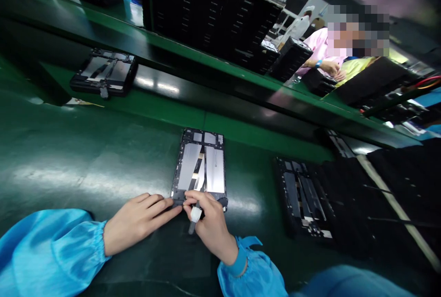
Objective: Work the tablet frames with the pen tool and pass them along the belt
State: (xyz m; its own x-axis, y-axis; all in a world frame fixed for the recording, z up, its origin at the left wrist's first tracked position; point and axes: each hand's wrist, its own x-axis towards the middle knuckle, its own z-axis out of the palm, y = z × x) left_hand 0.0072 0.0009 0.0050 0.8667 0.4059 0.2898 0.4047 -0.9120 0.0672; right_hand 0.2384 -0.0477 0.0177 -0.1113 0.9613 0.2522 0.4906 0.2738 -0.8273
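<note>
An opened tablet (201, 164) lies flat on the green bench, its back off, showing silver battery plates and a dark frame. My left hand (138, 221) lies flat beside its near left corner, fingers stretched out and pressing on the frame edge. My right hand (210, 223) is curled round a small white-tipped tool (195, 216), pinched between thumb and fingers at the tablet's near edge. Both arms wear blue sleeves.
A second opened tablet (105, 74) sits on the conveyor at the far left. Dark trays with parts (303, 200) lie to the right. Stacks of black trays (213, 8) line the raised shelf. Another person in pink (320, 51) works across the line.
</note>
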